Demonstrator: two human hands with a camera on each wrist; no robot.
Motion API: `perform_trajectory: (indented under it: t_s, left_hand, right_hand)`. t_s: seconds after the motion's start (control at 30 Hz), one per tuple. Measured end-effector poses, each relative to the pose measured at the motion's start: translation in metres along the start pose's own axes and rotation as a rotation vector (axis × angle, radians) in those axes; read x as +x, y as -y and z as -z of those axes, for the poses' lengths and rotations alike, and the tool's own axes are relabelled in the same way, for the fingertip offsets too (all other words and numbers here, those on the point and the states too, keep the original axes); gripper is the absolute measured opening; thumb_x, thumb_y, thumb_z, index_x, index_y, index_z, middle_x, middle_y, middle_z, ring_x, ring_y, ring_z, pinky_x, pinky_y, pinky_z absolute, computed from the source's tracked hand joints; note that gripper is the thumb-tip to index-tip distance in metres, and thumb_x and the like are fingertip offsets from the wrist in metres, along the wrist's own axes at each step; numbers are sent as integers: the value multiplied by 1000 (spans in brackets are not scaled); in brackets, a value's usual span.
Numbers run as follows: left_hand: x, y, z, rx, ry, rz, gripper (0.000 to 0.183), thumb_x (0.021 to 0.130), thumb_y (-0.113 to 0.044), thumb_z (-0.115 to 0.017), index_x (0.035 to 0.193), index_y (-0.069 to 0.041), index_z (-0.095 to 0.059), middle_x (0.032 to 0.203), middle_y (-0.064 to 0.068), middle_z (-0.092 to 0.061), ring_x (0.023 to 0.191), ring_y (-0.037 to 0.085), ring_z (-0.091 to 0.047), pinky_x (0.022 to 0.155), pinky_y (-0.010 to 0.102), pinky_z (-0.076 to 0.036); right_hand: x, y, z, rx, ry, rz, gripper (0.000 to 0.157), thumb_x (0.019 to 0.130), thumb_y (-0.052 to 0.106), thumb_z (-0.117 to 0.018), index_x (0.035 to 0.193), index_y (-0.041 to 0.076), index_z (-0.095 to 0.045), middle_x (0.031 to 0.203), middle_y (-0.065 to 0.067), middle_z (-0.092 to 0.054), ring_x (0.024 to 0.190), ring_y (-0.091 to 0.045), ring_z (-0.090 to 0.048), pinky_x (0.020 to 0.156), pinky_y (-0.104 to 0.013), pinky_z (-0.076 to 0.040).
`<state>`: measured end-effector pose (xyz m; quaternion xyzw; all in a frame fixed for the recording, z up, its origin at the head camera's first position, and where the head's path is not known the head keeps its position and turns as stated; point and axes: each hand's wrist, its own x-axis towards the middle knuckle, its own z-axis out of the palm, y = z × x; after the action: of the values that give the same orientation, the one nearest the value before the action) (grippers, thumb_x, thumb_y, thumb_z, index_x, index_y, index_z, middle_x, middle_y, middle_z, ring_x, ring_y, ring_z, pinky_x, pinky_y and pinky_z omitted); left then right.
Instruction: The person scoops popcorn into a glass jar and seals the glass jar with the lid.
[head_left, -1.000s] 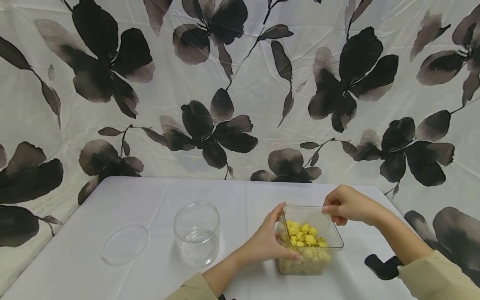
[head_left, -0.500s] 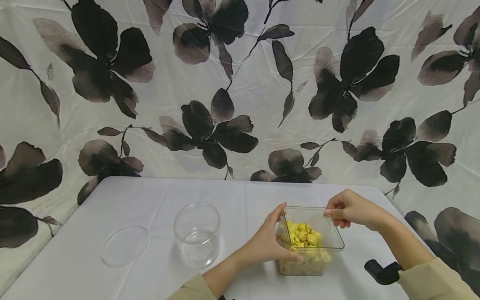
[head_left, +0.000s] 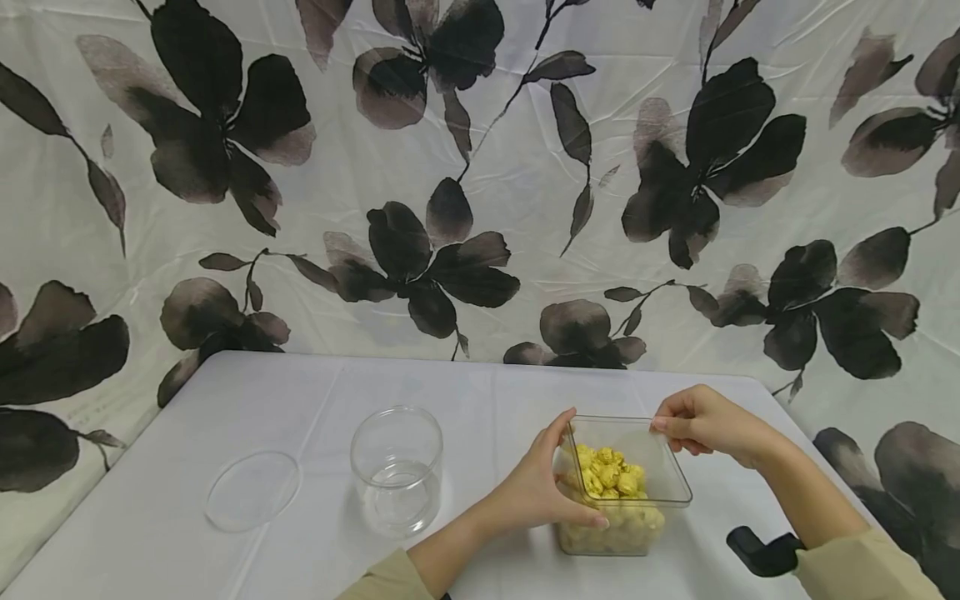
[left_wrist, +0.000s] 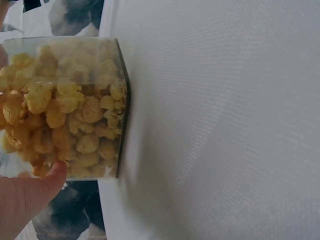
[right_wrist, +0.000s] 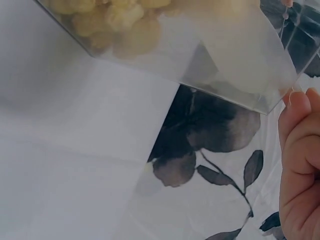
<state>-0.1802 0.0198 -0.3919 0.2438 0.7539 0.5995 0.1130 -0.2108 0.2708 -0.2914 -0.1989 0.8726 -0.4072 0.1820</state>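
Observation:
A clear square-rimmed container partly filled with yellow popcorn stands upright at the right of the table. My left hand grips its left side, thumb across the front and fingers around the far left corner. In the left wrist view the thumb presses the wall of the container. At the far right corner of the rim, my right hand pinches the edge with thumb and curled fingers. The right wrist view shows this hand at the container's corner. Whether the base touches the table is hard to tell.
Left of the container stands a clear round jar, its top open. A clear round disc lies flat farther left on the white-covered table. Behind hangs a floral cloth. A black band hangs by the right sleeve.
The popcorn has shifted inside the container and its heap looks different. My right hand has moved slightly right and nearer along the rim. My left hand keeps its grip.

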Motion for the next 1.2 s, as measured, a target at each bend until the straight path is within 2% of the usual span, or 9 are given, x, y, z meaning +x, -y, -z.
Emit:
perform_trajectory:
  t_s: [0.4,0.63,1.0,1.2]
  left_hand:
    - [0,-2,0,-13,-2,-4,115,62,-26,-88,146,-40,-11,145,2,-25,131,21,-29,91,24,-43]
    - [-2,-2,0,11,-11,1,116,61,-28,-88,146,-39,-10,147,3,-23,135,24,-26,94,30,-43]
    - [-1,-3,-1,-18,-1,4,116,61,-27,-88,146,-41,-11,146,3,-24,134,24,-27,91,27,-44]
    - [-1,-4,0,-8,3,8,115,62,-27,-88,146,-41,-10,146,4,-25,133,24,-28,91,28,-45]
  right_hand:
    - [-6,-2,-7,53,-30,-25,23,94,10,-54,90,-12,-60,62,-4,-51,46,-5,-37,41,-18,-28]
    - [-14,-2,-17,95,-76,-80,24,95,10,-52,91,-13,-60,59,-1,-46,43,-4,-29,40,-17,-23]
    - [-19,-10,-16,129,-150,-119,26,95,11,-51,93,-13,-60,61,1,-44,44,-4,-26,40,-18,-22]
    - [-19,-10,-21,173,-143,-112,29,96,12,-50,96,-16,-58,62,0,-46,45,-4,-29,40,-19,-22]
